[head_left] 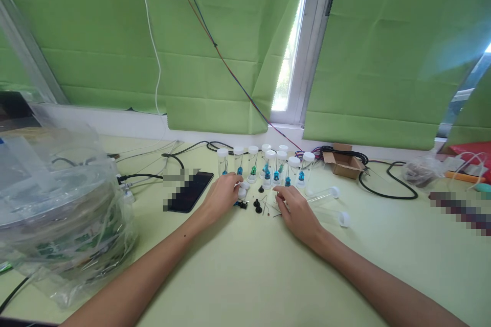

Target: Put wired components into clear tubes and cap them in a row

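Left hand (225, 194): front of upright capped tubes (270, 164), by white caps (242, 192)
Right hand (298, 210): front of same tubes
Both grips: can't tell, too small

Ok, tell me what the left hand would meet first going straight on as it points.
The left hand would probably meet the upright tube with the green piece; depth is unclear, so it might brush the nearby white caps first.
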Motion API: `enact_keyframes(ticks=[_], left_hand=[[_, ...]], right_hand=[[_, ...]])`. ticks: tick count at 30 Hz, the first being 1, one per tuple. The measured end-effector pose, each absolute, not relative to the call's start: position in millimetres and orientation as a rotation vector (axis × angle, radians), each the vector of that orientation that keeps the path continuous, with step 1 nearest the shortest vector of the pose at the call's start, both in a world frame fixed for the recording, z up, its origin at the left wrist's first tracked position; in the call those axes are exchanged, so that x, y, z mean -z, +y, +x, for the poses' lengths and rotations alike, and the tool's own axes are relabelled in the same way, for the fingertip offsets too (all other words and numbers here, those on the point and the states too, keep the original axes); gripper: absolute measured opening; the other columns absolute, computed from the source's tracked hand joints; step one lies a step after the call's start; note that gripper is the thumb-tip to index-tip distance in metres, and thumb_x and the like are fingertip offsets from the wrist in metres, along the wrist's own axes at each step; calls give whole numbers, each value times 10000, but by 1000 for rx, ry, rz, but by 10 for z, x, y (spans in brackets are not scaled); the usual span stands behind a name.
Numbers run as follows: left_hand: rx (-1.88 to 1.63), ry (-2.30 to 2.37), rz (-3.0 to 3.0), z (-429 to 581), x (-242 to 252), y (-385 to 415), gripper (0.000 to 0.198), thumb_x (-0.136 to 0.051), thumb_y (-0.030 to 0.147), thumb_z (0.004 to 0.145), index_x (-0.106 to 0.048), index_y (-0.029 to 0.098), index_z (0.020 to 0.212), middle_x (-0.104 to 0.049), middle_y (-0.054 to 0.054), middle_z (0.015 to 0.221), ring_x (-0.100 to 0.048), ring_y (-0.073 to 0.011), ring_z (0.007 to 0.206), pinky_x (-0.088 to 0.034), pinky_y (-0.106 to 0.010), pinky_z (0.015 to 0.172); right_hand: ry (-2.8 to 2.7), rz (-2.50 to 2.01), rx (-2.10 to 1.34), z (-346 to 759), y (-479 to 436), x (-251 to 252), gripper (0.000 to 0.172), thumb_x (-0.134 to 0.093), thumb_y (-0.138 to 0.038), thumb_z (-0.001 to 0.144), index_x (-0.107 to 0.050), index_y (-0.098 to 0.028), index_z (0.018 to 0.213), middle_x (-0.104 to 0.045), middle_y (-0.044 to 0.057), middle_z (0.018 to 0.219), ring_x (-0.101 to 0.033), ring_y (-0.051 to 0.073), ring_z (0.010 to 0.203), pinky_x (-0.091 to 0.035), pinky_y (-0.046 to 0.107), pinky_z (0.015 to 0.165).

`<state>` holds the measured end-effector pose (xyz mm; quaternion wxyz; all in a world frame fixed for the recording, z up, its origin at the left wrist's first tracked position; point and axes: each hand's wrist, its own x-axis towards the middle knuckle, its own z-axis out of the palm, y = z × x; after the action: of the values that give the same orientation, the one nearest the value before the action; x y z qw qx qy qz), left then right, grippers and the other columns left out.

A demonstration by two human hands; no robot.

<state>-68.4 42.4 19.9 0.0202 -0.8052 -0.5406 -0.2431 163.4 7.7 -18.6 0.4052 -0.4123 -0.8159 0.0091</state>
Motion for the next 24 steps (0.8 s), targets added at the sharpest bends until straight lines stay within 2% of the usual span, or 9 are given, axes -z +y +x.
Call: enact_keyframes(ticks=[4, 11, 15, 24], left_hand=[[723, -1711, -2528, -713, -197, 435, 261, -458, 191, 868, -707, 183, 945, -720, -105, 1010, -651, -286, 959, -447, -340, 781], [748, -1748, -2570, -710, -126, 473, 194, -535, 286, 843, -691, 203, 923, -722, -80, 1007, -641, -277, 991, -448, -337, 826], [739, -1710, -2595, -708, -98, 479, 204, -526, 280, 849, -689, 196, 938, -714, -83, 991, -643, -271, 960, -443, -336, 817], [670, -1712, -2611, -691, -112, 452, 281, -516, 281, 863, -710, 202, 1051, -690, -109, 1021, -633, -278, 984, -451, -335, 824]], right_hand=[[-2110, -1059, 39, 1645, 89, 169, 220, -404, -93, 953, -571, -191, 1059, -627, 86, 946, -554, 235, 924, -488, 373, 783], [-2131, -1089, 57, 1662, 123, 178, 202, -422, -78, 939, -588, -192, 959, -628, 77, 903, -546, 229, 880, -481, 358, 757], [-2128, -1110, 47, 1673, 138, 195, 191, -428, -77, 936, -581, -189, 952, -633, 77, 904, -555, 229, 885, -474, 349, 757], [-2143, -1211, 9, 1680, 139, 189, 159, -457, -81, 920, -568, -184, 868, -604, 59, 822, -567, 200, 760, -439, 294, 666]])
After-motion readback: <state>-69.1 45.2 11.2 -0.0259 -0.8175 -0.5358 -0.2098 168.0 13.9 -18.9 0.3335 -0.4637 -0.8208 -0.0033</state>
